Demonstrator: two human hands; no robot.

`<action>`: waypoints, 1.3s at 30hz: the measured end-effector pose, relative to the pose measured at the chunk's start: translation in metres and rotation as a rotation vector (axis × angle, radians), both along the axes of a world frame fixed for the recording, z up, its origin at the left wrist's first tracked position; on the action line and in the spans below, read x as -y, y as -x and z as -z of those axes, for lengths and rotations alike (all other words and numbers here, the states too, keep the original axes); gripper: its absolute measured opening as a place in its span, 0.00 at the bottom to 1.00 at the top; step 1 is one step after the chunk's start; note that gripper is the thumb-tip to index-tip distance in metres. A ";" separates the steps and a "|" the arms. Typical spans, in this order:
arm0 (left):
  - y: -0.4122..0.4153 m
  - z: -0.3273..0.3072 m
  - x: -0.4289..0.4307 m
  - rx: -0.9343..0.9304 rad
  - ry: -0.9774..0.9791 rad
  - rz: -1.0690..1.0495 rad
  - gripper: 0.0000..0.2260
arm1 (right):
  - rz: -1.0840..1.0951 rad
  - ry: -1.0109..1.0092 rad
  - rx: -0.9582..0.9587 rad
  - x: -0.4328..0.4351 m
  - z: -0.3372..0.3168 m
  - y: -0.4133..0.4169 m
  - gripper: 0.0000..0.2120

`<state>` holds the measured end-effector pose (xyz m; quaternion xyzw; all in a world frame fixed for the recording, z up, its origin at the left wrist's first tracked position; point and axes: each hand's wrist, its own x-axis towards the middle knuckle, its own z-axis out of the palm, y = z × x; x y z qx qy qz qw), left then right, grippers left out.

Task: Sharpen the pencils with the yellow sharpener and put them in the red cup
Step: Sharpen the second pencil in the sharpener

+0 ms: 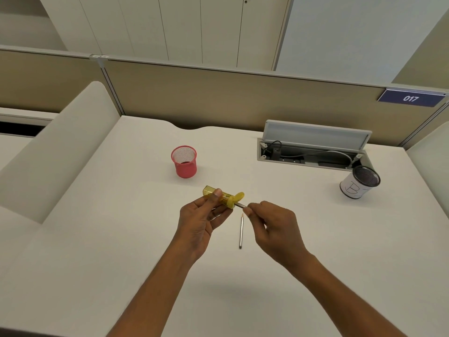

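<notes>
Sharpener (227, 198) in left hand (197, 223), pencil (241, 205) in right hand (275, 227), mid desk (121, 215).

White desk (121, 215), beige partition (218, 98) behind it, pale cabinet doors (182, 27) beyond, blue 017 sign (410, 98)

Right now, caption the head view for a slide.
Left hand holds yellow sharpener; right hand pinches a pencil in it.

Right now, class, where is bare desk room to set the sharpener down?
Bare desk lies left of the red cup and between it and the cable tray. Crowded: between left hand and right hand, where a pencil lies.
</notes>
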<state>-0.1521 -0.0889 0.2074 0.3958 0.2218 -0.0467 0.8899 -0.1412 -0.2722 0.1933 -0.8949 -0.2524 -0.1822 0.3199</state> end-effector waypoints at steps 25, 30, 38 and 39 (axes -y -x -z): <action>0.001 0.002 -0.005 -0.017 0.026 -0.033 0.14 | 0.058 -0.108 -0.070 0.000 -0.005 0.008 0.08; 0.003 0.006 -0.006 -0.008 -0.006 -0.025 0.11 | 0.266 -0.723 -1.096 -0.007 -0.039 0.001 0.14; 0.001 0.003 -0.003 -0.006 0.027 -0.045 0.16 | 0.058 -0.192 -0.331 0.001 -0.020 0.002 0.12; 0.000 0.001 -0.003 -0.007 0.029 -0.046 0.17 | 0.040 -0.028 -0.156 0.004 -0.016 0.002 0.14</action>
